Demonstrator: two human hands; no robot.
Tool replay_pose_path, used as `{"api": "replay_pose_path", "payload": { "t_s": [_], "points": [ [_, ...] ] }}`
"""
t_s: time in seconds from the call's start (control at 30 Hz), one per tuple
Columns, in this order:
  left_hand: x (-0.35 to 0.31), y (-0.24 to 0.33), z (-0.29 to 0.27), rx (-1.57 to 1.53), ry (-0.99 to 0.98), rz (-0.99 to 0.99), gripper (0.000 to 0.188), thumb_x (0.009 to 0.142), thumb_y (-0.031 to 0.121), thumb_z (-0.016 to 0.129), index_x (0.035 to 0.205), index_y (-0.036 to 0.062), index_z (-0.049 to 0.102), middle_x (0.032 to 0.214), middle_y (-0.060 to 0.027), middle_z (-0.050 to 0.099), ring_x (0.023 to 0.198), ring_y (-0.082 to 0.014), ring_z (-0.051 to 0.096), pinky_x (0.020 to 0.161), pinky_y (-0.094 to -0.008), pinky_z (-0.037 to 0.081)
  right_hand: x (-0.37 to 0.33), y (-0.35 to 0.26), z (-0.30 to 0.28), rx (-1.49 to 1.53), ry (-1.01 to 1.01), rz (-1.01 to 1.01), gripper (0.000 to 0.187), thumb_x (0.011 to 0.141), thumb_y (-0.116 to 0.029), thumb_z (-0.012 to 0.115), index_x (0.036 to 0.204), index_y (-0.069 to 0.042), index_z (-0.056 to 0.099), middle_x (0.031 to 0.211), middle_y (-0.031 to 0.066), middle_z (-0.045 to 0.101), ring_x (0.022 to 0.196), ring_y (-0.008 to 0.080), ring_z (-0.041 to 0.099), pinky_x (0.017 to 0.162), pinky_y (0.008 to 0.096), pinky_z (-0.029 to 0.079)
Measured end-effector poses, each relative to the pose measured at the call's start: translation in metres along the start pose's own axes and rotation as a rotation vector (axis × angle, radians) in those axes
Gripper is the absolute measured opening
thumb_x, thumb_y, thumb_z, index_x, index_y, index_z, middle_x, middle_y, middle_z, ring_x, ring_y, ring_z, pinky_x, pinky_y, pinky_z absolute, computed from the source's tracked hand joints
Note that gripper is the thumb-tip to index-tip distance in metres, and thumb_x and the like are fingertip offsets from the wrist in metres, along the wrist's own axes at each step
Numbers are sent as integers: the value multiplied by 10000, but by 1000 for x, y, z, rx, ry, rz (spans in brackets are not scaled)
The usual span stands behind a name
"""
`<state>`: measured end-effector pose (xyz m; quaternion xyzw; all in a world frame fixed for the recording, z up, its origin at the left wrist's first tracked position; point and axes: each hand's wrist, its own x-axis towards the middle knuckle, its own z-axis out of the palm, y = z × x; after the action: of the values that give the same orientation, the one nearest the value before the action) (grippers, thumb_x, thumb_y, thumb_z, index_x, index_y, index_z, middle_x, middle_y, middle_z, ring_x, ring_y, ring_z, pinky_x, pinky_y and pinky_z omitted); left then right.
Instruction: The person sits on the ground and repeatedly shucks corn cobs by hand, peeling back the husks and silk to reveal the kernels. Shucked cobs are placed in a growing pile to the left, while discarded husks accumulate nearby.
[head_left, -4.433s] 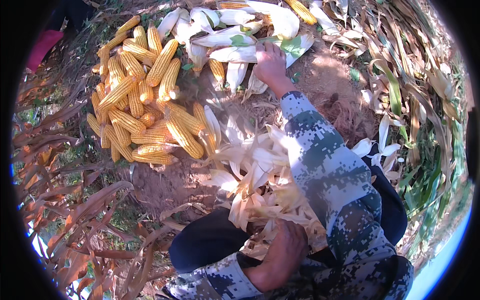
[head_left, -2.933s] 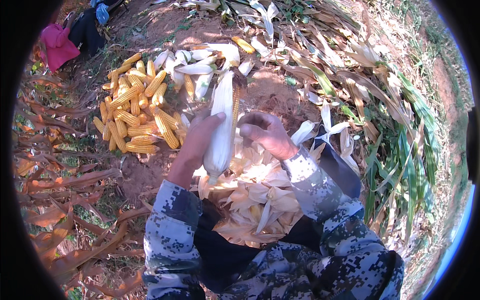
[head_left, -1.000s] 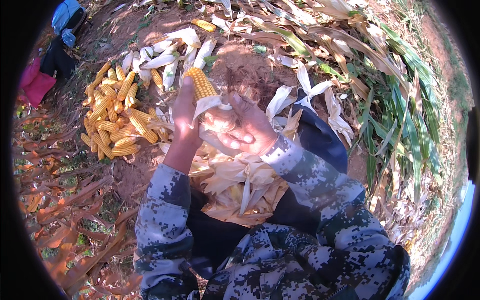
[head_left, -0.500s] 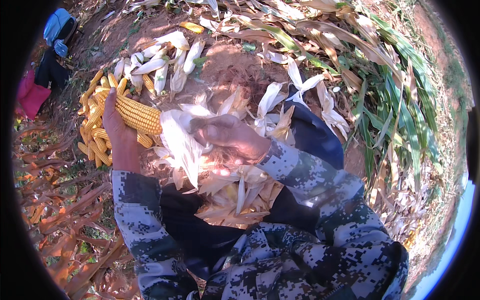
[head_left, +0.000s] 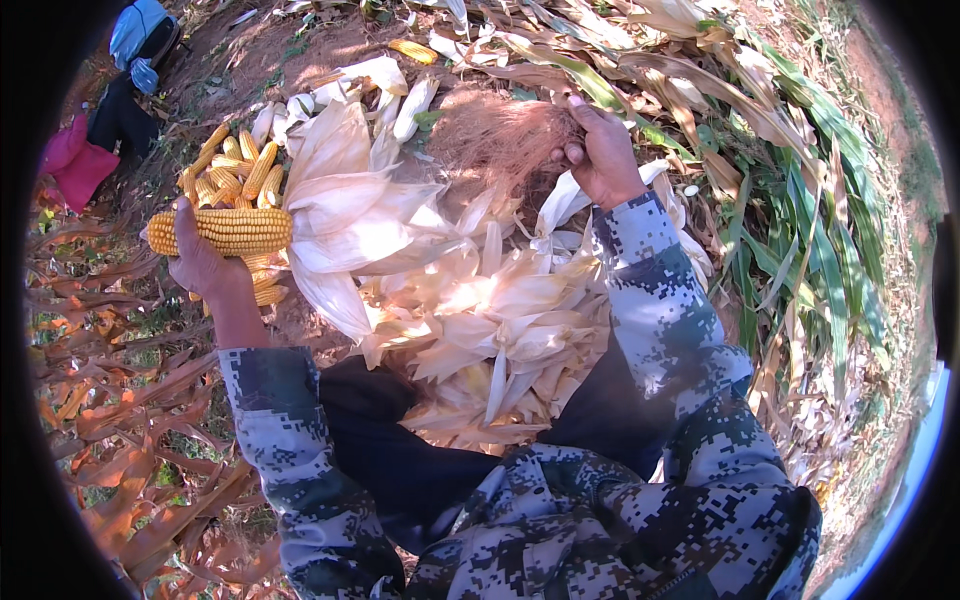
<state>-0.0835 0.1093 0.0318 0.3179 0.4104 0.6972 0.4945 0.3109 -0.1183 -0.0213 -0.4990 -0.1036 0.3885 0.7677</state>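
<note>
My left hand (head_left: 207, 262) is wrapped round a bare yellow corn cob (head_left: 245, 231), held level above a pile of husked cobs (head_left: 228, 170). Pale husk leaves (head_left: 352, 215) spread from the cob's right end; they look still joined to it. Out to the far right, my right hand (head_left: 605, 155) has its fingers curled in on reddish corn silk (head_left: 505, 135). Where the silk in the fingers ends and the silk heap on the soil begins, I cannot tell. Loose dry husks (head_left: 500, 330) lie between my legs.
Unhusked pale ears (head_left: 415, 108) lie beyond the cob pile. Cut green and dry stalks (head_left: 800, 230) run along the right. A lone cob (head_left: 412, 51) lies far off. A blue bag (head_left: 140, 32) and pink cloth (head_left: 75, 165) are at the far left.
My right hand has left the husk at the cob's end and moved far right to the silk. My left hand has turned the cob level and drawn it left; the husk leaves now hang spread out.
</note>
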Motion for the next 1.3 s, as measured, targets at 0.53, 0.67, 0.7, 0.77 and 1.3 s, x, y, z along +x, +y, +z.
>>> {"api": "replay_pose_path", "payload": {
  "t_s": [0.53,0.67,0.7,0.77,1.3],
  "points": [
    [-100,-40,60,279,-458,100,434,883,188,877,1181,19,611,995,-16,670,828,-90,645,740,-256,541,-70,51,83,-521,-513,-494,826,881,-483,853,1432,53,555,1284,185,704,1193,249,691,1030,395,566],
    [-126,-44,70,154,-528,-80,420,872,113,874,1166,19,590,971,-8,656,826,-93,643,748,-262,540,-87,69,104,-962,-606,-494,971,733,-486,922,1417,87,539,1270,272,682,1210,441,653,1087,458,494],
    [-131,-45,71,115,-524,-143,412,874,103,869,1167,21,591,964,-7,657,832,-96,646,756,-267,541,-89,72,103,-1094,-628,-473,954,712,-460,930,1392,90,550,1248,283,681,1196,455,647,1075,460,493],
    [-135,-44,69,46,-507,-194,376,891,87,840,1166,16,593,936,-36,670,780,-147,685,710,-305,579,-85,78,99,-1155,-700,-396,839,701,-465,931,1298,31,612,1159,255,713,1119,427,681,989,475,526],
    [-105,-33,42,273,-631,-532,293,868,157,805,1029,-21,636,781,-96,673,631,-214,700,572,-367,606,-121,126,85,-913,-797,-35,403,767,-239,741,1104,-21,705,888,192,751,845,362,741,814,440,575]
  ]
}}
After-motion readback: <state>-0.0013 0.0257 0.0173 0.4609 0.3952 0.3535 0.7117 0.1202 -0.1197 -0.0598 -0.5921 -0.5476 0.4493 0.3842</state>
